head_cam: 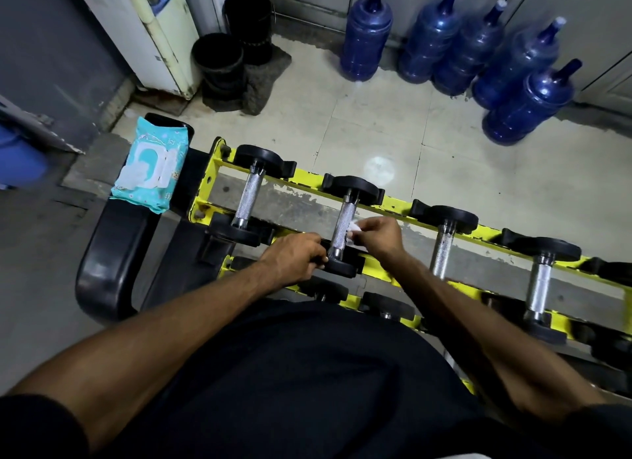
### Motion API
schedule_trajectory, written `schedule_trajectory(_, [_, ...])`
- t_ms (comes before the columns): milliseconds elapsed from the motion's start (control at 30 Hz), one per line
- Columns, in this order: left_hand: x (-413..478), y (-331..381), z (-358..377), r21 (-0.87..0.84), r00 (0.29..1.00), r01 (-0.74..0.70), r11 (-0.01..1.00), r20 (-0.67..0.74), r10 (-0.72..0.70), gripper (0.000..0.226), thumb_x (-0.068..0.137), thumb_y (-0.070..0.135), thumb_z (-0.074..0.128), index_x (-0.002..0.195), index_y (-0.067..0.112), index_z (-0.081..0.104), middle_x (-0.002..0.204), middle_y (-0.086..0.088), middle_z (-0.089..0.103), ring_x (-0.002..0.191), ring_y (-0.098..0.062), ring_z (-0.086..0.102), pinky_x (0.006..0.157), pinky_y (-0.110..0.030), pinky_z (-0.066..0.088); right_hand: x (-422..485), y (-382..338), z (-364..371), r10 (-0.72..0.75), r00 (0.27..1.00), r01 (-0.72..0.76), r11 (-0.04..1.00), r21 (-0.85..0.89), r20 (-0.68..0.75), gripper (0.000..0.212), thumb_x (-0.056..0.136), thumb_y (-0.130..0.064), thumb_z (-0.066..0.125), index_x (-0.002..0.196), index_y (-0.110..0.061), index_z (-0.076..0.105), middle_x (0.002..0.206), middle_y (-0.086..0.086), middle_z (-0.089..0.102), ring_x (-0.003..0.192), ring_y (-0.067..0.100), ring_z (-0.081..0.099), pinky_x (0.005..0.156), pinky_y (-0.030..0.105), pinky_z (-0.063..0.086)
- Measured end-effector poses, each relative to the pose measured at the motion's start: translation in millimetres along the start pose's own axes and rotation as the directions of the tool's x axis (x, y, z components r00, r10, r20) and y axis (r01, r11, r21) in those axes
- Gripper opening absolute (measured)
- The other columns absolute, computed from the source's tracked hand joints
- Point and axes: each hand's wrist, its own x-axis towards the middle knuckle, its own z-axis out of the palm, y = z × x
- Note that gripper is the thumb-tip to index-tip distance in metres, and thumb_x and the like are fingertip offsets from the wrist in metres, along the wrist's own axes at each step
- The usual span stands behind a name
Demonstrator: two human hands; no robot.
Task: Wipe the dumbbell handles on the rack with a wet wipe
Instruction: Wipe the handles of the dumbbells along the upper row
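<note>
1. The wet wipe [354,226], bunched small and white, is pressing against the right side of the knurled handle [342,219] of the second dumbbell [355,186] from the left, about midway along it
2. The right hand [379,234] is pinching that wipe between thumb and fingertips; the left hand [294,256] is curling its fingers round the near black head of the same dumbbell, apparently steadying it
3. That dumbbell is resting across the top tier of the yellow rack [398,205], directly in front of the person
4. The job is looking early: this is the second of four handles on the top tier, so if the person is working left to right, one is likely done and two to the right are waiting; nothing on the metal is showing which are clean
5. Four dumbbells [248,198] are sitting on the top tier; a lower tier [386,308] is holding more, mostly hidden under the arms and body, so I am not counting them
6. One open pack of wet wipes [152,166] is lying on a black padded bench [113,253] just left of the rack
7. Beyond the rack, five blue water jugs [366,34] are standing along the wall, and two black buckets [219,61] are standing near the corner
</note>
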Motion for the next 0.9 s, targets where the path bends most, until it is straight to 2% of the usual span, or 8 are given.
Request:
schedule_trajectory(133, [0,2,-2,0.007,1.000,0.004,1.000,0.002,-0.004,0.012,0.090,0.027,0.071,0.100,0.024,0.074,0.092,0.011,0.054,0.087,-0.009,0.055,0.074,-0.025,0.048,-3,2,8,-0.376,0.921,0.342,0.904,-0.255,-0.098,0.019,0.079,-0.009,0.079,0.098,-0.010,0.078,0.089,-0.001,0.074,0.079,0.013,0.068,0.074,0.033,0.057])
schedule_trajectory(233, [0,2,-3,0.010,1.000,0.007,1.000,0.011,-0.007,0.012,0.090,0.029,0.070,0.100,0.023,0.074,0.096,0.008,0.059,0.089,-0.011,0.057,0.077,-0.029,0.051,-11,0,8,-0.552,0.801,0.582,0.629,-0.515,0.231,0.023,0.086,-0.011,0.071,0.109,-0.011,0.074,0.107,0.004,0.066,0.092,0.020,0.061,0.074,0.029,0.050])
schedule_trajectory(300, [1,3,-4,0.016,1.000,0.000,1.000,0.014,0.000,0.013,0.091,0.029,0.069,0.101,0.024,0.074,0.097,0.007,0.060,0.089,-0.012,0.058,0.076,-0.027,0.049,-11,-12,7,-0.533,0.729,0.641,0.311,-0.702,0.430,0.029,0.090,-0.018,0.068,0.119,-0.015,0.069,0.117,0.003,0.063,0.093,0.024,0.063,0.069,0.034,0.053])
schedule_trajectory(367, [1,3,-4,0.029,1.000,-0.015,0.999,0.018,0.015,0.013,0.092,0.029,0.068,0.101,0.023,0.074,0.097,0.006,0.060,0.089,-0.013,0.058,0.074,-0.027,0.048,-6,-33,7,-0.497,0.721,0.579,0.050,-0.814,0.483,0.028,0.091,-0.013,0.063,0.119,-0.015,0.065,0.120,0.004,0.059,0.086,0.028,0.065,0.060,0.035,0.052])
schedule_trajectory(533, [-1,2,-2,0.057,0.999,-0.046,0.997,0.020,0.045,0.018,0.094,0.030,0.065,0.108,0.023,0.074,0.100,0.005,0.059,0.092,-0.015,0.059,0.071,-0.027,0.044,-10,-90,31,-0.273,0.814,0.471,-0.205,-0.858,0.512,0.025,0.095,-0.006,0.050,0.113,-0.012,0.067,0.112,0.007,0.065,0.098,0.031,0.066,0.062,0.033,0.040])
schedule_trajectory(633, [-3,0,-2,0.060,0.998,-0.065,0.996,0.024,0.064,0.021,0.092,0.028,0.066,0.112,0.024,0.074,0.104,0.003,0.061,0.095,-0.017,0.059,0.074,-0.029,0.047,-14,-96,41,-0.072,0.760,0.580,-0.371,-0.725,0.645,0.023,0.097,-0.017,0.052,0.116,-0.015,0.065,0.117,0.005,0.068,0.105,0.027,0.066,0.071,0.032,0.046])
schedule_trajectory(800, [-7,-3,1,0.019,0.998,-0.061,0.998,0.011,0.061,0.020,0.092,0.030,0.067,0.110,0.026,0.075,0.105,0.005,0.063,0.094,-0.014,0.060,0.073,-0.026,0.047,-18,-76,30,-0.192,0.636,0.718,-0.209,-0.664,0.748,0.014,0.091,-0.021,0.062,0.100,-0.016,0.072,0.098,0.009,0.070,0.094,0.029,0.065,0.067,0.032,0.043])
schedule_trajectory(900, [-9,-2,3,-0.009,0.999,-0.044,0.999,-0.019,0.044,0.022,0.094,0.032,0.065,0.113,0.023,0.074,0.099,0.005,0.060,0.083,-0.007,0.050,0.069,-0.021,0.037,-8,-50,9,-0.461,0.659,0.704,0.097,-0.704,0.595,0.015,0.084,-0.016,0.069,0.098,-0.017,0.076,0.101,0.005,0.071,0.099,0.027,0.060,0.074,0.029,0.043])
